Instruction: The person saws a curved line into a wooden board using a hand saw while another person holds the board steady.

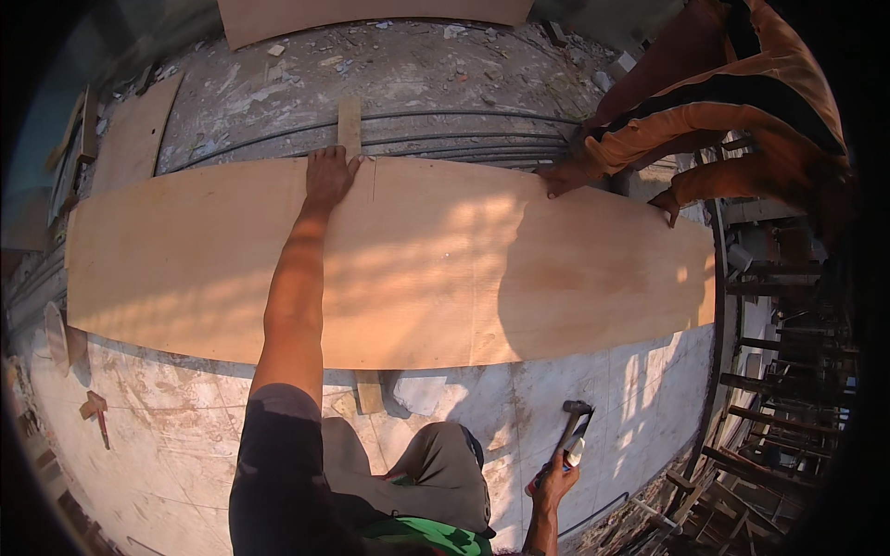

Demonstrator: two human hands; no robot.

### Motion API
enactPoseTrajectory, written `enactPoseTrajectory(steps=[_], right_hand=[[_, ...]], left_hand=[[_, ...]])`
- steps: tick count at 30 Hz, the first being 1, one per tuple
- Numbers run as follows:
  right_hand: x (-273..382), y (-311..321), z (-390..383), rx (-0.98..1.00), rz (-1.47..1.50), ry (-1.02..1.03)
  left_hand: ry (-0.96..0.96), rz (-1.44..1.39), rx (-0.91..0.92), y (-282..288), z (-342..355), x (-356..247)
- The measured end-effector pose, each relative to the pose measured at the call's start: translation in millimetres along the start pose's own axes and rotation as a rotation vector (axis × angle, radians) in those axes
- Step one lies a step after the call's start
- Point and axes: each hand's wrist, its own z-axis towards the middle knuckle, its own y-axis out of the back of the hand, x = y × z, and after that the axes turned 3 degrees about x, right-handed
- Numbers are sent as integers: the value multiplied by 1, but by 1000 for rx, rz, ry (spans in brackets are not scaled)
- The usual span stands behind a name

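Note:
A long plywood sheet [408,269] lies crosswise in front of me, raised a little on wooden pieces. My left hand [329,176] reaches across it and grips its far edge, fingers bent over the rim, next to a short pencil-like line. Low on the right, my right hand [554,480] is closed round the handle of a hammer [568,430], its dark head pointing away from me over the pale floor. A small white thing [575,451] shows beside that hand; its kind is unclear. Shadow and bars of sunlight fall across the sheet.
A co-worker in an orange and black top [732,111] bends in from the right, both hands on the sheet's far edge. Dark rods [445,142] and a wood batten [349,125] lie beyond. Another hammer-like tool [96,412] rests at left. Stacked timber [788,380] fills the right.

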Motion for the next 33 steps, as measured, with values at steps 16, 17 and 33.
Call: enactPoseTrajectory(steps=[16,17,33], right_hand=[[-46,13,-18,-5,21,359],[-41,9,-27,-3,51,452],[-103,138,-192,251,149,409]], left_hand=[[1156,-50,-460,70,-351,123],[1388,-194,-592,64,-370,140],[1137,-1745,-176,105,-384,114]])
